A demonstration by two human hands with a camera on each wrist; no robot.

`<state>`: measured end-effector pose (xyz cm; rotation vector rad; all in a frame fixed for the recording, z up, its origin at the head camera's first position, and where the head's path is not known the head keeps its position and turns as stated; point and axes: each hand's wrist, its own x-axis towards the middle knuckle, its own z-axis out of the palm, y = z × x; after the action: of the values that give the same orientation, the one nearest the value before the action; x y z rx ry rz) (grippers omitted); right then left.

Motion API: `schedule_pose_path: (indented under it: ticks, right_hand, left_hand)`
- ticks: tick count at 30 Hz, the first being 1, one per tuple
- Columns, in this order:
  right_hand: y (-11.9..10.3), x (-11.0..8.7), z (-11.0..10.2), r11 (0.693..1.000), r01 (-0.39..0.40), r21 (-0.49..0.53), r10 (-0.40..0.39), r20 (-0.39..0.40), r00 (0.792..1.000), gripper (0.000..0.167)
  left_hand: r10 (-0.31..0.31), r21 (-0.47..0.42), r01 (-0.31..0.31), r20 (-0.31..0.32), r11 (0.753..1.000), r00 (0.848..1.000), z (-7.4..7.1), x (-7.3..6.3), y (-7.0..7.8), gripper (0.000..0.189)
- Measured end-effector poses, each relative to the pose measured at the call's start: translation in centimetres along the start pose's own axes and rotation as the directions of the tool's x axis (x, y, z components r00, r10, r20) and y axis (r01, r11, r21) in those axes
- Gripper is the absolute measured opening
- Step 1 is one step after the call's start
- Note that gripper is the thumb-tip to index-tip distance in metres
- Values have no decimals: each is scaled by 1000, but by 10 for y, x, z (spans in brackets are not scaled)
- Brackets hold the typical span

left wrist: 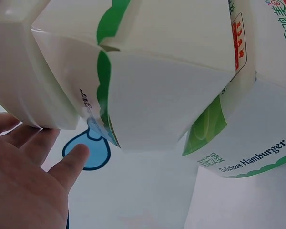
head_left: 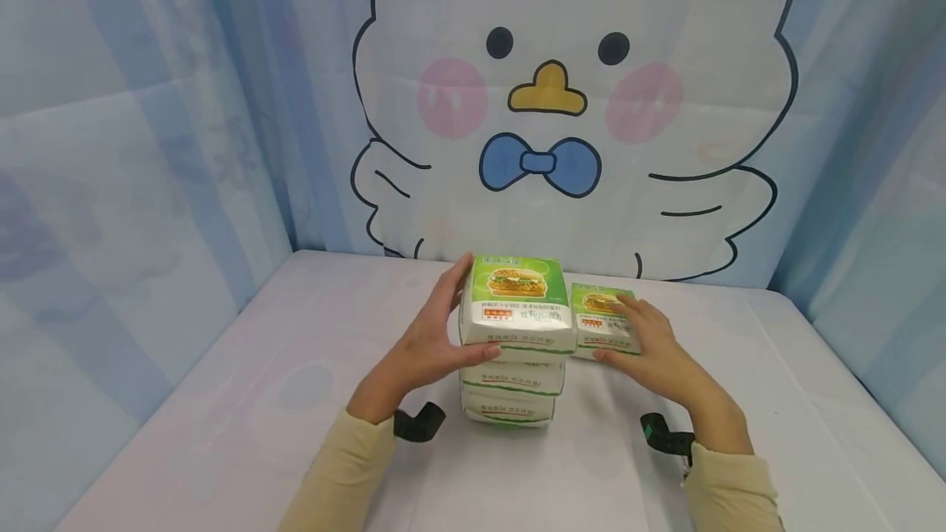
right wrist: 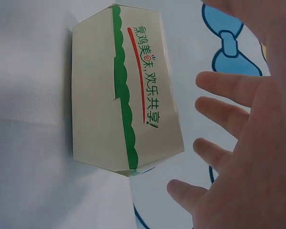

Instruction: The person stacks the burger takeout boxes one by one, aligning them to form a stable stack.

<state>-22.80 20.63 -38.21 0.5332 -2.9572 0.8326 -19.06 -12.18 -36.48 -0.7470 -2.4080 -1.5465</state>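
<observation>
Three white-and-green paper hamburger boxes are stacked near the middle of the table. My left hand [head_left: 429,335] holds the top hamburger box [head_left: 517,302] at its left side, thumb at the front lower edge and fingers toward the back. In the left wrist view, my left hand's fingers [left wrist: 45,143] reach behind that box, above the middle box [left wrist: 167,95] and the bottom box [left wrist: 262,124]. To the right of the stack sits a single hamburger box [head_left: 606,323]. My right hand [head_left: 658,360] hovers around it; the right wrist view shows its fingers [right wrist: 224,109] spread apart.
The white table [head_left: 296,401] runs back to a pale blue curtain printed with a cartoon bird wearing a blue bow tie [head_left: 539,162]. Side curtains [head_left: 126,187] stand along the left and right. Black camera mounts [head_left: 420,423] stick out from both wrists.
</observation>
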Motion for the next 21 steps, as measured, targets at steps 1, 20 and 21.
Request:
schedule_pose_path:
  ticks: [1,20,21]
  right_hand:
    - [0,0,1,1000,-3,0,3,10,1000,84]
    - [-10,-11,-10,998,-9,-63,16,111,994,74]
    - [-10,-11,-11,998,-6,-63,12,103,995,73]
  left_hand:
    - [0,2,0,2,1000,1000,0,0,0,113]
    - [-3,18,3,18,1000,1000,0,1,1,107]
    - [-9,19,8,17,1000,1000,0,1,1,107]
